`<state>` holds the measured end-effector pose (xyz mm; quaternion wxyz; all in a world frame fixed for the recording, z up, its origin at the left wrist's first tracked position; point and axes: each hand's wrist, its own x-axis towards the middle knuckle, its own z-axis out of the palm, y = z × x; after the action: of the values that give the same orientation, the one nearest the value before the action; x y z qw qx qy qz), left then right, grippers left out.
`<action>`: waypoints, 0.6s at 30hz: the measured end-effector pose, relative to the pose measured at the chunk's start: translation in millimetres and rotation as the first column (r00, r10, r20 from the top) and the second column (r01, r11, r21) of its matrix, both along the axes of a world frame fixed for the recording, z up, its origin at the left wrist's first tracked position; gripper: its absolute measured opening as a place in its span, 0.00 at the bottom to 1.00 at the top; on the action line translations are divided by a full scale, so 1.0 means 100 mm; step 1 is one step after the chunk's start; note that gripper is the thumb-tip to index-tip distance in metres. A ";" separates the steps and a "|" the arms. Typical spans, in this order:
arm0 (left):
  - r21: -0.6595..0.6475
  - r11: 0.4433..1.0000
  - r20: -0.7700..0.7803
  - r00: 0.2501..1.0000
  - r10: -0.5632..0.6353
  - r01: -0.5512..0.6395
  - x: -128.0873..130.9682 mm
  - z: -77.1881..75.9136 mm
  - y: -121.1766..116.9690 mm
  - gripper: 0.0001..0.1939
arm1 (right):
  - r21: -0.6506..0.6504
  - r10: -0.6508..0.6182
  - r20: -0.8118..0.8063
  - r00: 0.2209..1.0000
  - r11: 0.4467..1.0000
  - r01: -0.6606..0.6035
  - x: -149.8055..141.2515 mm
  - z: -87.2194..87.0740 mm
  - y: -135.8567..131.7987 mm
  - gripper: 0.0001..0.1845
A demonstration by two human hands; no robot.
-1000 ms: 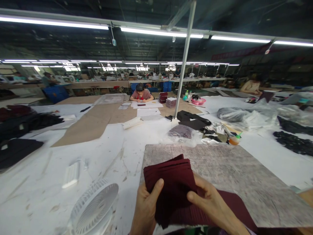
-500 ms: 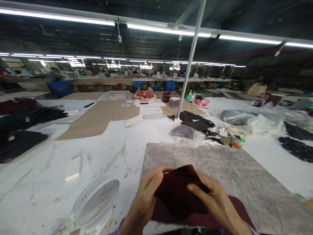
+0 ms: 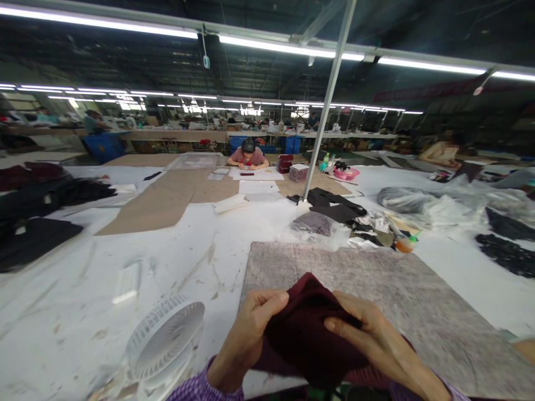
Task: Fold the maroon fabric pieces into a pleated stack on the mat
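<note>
A dark maroon piece of fabric (image 3: pixel 311 328) is held up between my two hands, its top folded to a peak. My left hand (image 3: pixel 254 323) pinches its left edge, thumb on the near side. On the right edge, my right hand (image 3: pixel 368 328) grips the cloth with the thumb lying across its front and the fingers behind. More maroon cloth lies below, partly hidden by the held piece and my right forearm. Under and beyond my hands spreads a grey mottled board (image 3: pixel 288 262) on the white-covered table.
A white fan (image 3: pixel 167 340) stands left of my hands, with a white power strip (image 3: pixel 127 283) behind it. A clear bag (image 3: pixel 317 228), dark scraps and a metal pole (image 3: pixel 328 106) are beyond the board. A co-worker (image 3: pixel 248 156) sits across the table.
The cloth's peak has shifted left and the fabric hangs lower in front. My left hand has closed into a tighter pinch, and my right hand has moved slightly right.
</note>
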<state>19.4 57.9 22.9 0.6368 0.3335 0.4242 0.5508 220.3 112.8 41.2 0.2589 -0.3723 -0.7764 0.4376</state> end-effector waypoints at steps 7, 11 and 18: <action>0.015 1.000 0.002 1.000 -0.019 0.019 0.03 0.03 -0.01 0.18 | -0.016 0.022 0.010 1.000 1.000 -0.022 -0.02 -0.03 -0.01 0.10; 0.018 0.998 -0.024 0.998 -0.056 0.056 0.02 0.08 0.02 0.17 | -0.096 0.030 -0.009 0.999 0.995 -0.031 -0.06 -0.04 -0.02 0.11; 0.005 1.000 0.296 0.955 0.004 -0.005 -0.02 0.08 0.03 0.23 | -0.275 -0.206 -0.125 0.971 0.947 0.166 -0.04 -0.13 -0.03 0.15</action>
<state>17.0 60.6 31.0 0.6909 0.2482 0.3232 0.5972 216.3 109.9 27.9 0.3060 -0.4405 -0.6510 0.5372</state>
